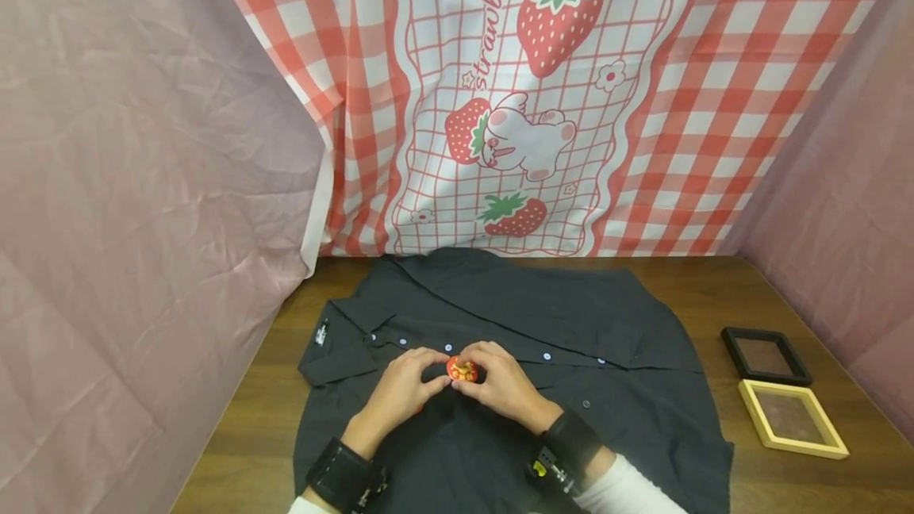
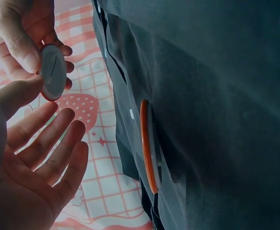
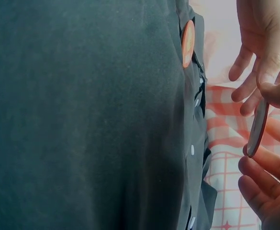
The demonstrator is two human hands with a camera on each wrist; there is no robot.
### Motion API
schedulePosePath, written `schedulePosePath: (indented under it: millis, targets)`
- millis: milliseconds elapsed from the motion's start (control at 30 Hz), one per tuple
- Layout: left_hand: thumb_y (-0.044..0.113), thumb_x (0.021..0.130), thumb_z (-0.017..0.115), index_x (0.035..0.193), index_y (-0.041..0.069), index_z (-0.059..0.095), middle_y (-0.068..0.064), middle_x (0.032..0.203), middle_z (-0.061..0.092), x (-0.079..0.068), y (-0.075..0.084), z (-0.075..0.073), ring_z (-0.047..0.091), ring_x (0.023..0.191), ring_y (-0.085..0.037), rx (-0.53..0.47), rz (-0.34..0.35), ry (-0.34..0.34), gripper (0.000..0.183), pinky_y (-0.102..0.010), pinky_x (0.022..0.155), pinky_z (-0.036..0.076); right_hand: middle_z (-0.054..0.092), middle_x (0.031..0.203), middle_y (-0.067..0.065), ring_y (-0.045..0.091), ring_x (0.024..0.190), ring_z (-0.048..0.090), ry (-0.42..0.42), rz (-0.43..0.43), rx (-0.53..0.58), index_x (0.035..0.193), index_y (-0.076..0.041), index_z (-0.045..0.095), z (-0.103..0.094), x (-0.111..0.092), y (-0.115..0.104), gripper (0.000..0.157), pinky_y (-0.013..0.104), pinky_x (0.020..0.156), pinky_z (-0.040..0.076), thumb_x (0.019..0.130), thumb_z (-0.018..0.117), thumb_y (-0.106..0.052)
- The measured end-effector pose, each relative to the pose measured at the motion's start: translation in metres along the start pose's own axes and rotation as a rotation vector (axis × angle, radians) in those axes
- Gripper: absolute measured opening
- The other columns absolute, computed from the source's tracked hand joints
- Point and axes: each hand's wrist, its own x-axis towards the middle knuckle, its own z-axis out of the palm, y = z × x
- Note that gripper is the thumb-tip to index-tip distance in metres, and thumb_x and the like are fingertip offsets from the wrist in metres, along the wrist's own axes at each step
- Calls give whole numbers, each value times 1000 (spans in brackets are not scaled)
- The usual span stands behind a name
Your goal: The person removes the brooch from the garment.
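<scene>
Near the middle of a dark button-up shirt (image 1: 500, 300), my right hand (image 1: 500, 383) pinches a round red pin badge (image 1: 464, 370) with a yellow pattern. The badge's pale back (image 2: 53, 72), with a thin metal pin across it, faces the left wrist camera. My left hand (image 1: 403, 387) comes in from the other side, its thumb at the badge's rim and its other fingers spread loosely away from it. A second, orange-rimmed badge (image 2: 148, 146) is on the shirt front, mostly covered by my left hand in the head view.
The shirt lies spread on a wooden table (image 1: 250, 411), collar to the left. A black frame (image 1: 767, 355) and a pale yellow frame (image 1: 793, 419) lie on the right. Behind hangs a red-checked strawberry cloth (image 1: 500, 101), with pinkish curtains (image 1: 143, 181) at both sides.
</scene>
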Motion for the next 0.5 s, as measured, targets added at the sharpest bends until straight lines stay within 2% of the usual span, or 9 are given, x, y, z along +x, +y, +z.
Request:
schedulePosePath:
  millis: [500]
  targets:
    - [25, 84, 76, 113, 7, 71, -6, 110, 71, -1, 1, -1, 65, 106, -24, 15, -24, -23, 34, -44, 92, 53, 68, 100, 1, 16, 95, 62, 21, 3, -2, 95, -12, 71, -1, 3, -2, 27, 33, 81, 55, 74, 85, -21]
